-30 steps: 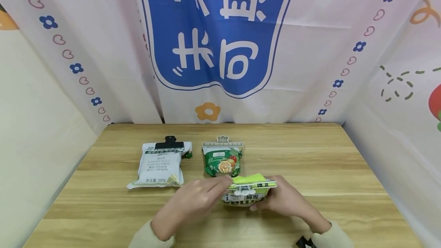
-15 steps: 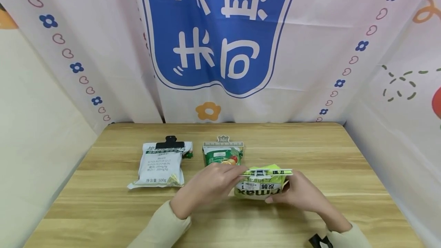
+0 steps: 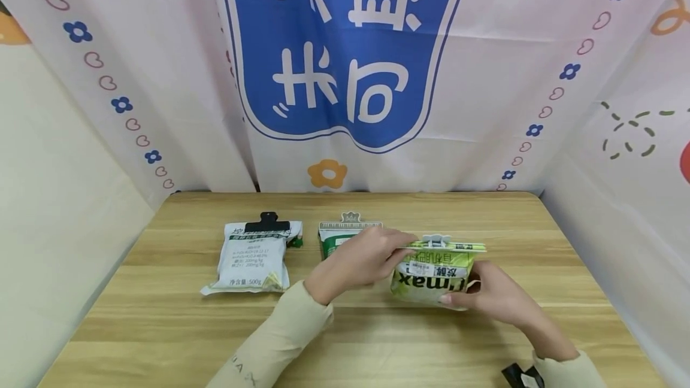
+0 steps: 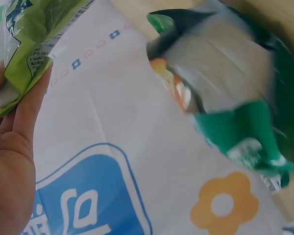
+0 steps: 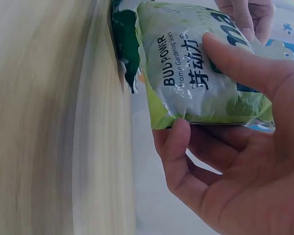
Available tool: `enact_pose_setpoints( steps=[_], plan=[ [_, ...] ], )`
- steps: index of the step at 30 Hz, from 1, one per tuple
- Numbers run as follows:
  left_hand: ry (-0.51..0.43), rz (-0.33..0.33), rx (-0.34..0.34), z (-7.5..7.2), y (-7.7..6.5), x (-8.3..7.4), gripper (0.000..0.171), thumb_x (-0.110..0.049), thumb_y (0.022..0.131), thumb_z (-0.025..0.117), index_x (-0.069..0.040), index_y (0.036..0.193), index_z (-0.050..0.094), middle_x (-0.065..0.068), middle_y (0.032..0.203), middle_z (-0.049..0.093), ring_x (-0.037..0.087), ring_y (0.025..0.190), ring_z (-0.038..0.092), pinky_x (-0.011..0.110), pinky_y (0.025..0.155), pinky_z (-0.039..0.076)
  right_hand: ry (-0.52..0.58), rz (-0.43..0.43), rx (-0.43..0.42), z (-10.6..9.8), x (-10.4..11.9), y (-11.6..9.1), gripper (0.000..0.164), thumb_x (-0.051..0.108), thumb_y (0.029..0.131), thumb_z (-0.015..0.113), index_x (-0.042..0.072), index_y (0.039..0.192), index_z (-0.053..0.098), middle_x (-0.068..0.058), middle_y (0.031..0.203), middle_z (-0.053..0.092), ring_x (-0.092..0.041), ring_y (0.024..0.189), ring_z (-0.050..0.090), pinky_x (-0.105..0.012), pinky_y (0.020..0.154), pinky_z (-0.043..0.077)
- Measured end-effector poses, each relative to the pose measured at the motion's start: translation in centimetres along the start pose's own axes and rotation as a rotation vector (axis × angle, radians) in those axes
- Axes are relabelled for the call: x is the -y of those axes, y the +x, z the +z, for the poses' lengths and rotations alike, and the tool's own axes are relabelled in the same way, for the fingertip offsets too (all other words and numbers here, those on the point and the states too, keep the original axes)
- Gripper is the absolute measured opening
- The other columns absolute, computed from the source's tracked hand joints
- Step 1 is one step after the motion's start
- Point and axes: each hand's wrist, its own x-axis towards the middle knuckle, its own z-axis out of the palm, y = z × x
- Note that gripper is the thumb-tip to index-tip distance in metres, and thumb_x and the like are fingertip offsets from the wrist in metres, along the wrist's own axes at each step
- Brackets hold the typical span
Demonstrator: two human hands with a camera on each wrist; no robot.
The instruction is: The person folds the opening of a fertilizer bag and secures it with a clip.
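A lime-green and white fertilizer bag (image 3: pixel 431 283) stands upright between both hands, right of the table's middle. Across its folded top sits a pale metal clip (image 3: pixel 436 242). My left hand (image 3: pixel 366 259) pinches the left end of the clipped top. My right hand (image 3: pixel 498 292) grips the bag's right side, thumb on the printed front. In the right wrist view the fingers curl under the bag's edge, below the "BUD POWER" print. Behind my left hand stands a green bag with fruit pictures (image 4: pixel 235 73), partly hidden in the head view.
At the left lies a white bag (image 3: pixel 251 262) with a black clip (image 3: pixel 268 222) on its top. A silver clip (image 3: pixel 350 220) closes the green bag. The wooden table (image 3: pixel 162 340) ends at a printed curtain (image 3: pixel 458 166). Something black (image 3: pixel 521 375) is by the right sleeve.
Both hands have moved the lime-green bag right and farther back; its front has tipped into fuller view. My left hand now covers more of the green bag. The white bag has stayed put.
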Motion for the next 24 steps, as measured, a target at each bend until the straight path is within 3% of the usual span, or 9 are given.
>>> enact_pose_setpoints(
  steps=[6,9,13,17,22,24],
  plan=[
    [-0.087,-0.07,0.004,0.7,2.5,0.5,0.027,-0.018,0.107,0.063,-0.006,0.129,0.074,0.005,0.114,0.081,0.006,0.088,0.075,0.011,0.082,0.058,0.074,0.069,0.002,-1.0,-1.0,-0.1,0.053,0.026,0.09,0.083,-0.005,0.129,0.064,-0.012,0.11,0.076,-0.02,0.093,0.069,-0.028,0.077,0.061],
    [-0.146,-0.137,0.027,1.0,3.5,1.1,0.028,-0.018,0.107,0.063,-0.006,0.13,0.074,0.006,0.116,0.081,0.001,0.071,0.067,0.009,0.077,0.055,0.097,0.118,-0.004,-1.4,-1.0,0.0,0.052,0.026,0.092,0.081,-0.005,0.129,0.063,-0.013,0.11,0.073,-0.022,0.095,0.066,-0.031,0.078,0.06],
    [-0.238,-0.26,0.074,1.7,4.7,2.3,0.03,-0.02,0.107,0.062,-0.007,0.132,0.072,0.008,0.112,0.081,0.001,0.047,0.045,0.01,0.058,0.048,0.125,0.183,-0.01,-1.8,-1.2,0.4,0.056,0.028,0.094,0.078,-0.006,0.135,0.06,-0.015,0.115,0.072,-0.023,0.1,0.065,-0.033,0.08,0.059],
    [-0.298,-0.356,0.103,2.5,5.7,3.5,0.031,-0.021,0.107,0.063,-0.008,0.133,0.072,0.006,0.102,0.079,0.003,0.044,0.038,0.014,0.047,0.039,0.151,0.235,-0.01,-2.1,-1.7,0.8,0.066,0.032,0.096,0.076,-0.007,0.144,0.053,-0.018,0.123,0.072,-0.021,0.104,0.067,-0.032,0.081,0.059],
    [-0.334,-0.427,0.129,3.5,6.8,4.7,0.031,-0.024,0.105,0.066,-0.011,0.133,0.073,0.005,0.116,0.08,0.005,0.049,0.042,0.018,0.057,0.046,0.157,0.258,-0.013,-2.5,-2.6,1.3,0.063,0.034,0.097,0.075,-0.007,0.14,0.054,-0.016,0.118,0.072,-0.019,0.097,0.066,-0.032,0.077,0.058],
    [-0.352,-0.451,0.128,4.0,7.1,5.1,0.03,-0.025,0.105,0.067,-0.012,0.131,0.074,0.004,0.124,0.079,0.003,0.06,0.052,0.018,0.067,0.051,0.161,0.258,-0.013,-2.7,-3.0,1.4,0.058,0.034,0.098,0.074,-0.006,0.136,0.056,-0.012,0.111,0.071,-0.017,0.091,0.063,-0.031,0.073,0.056]
  ],
)
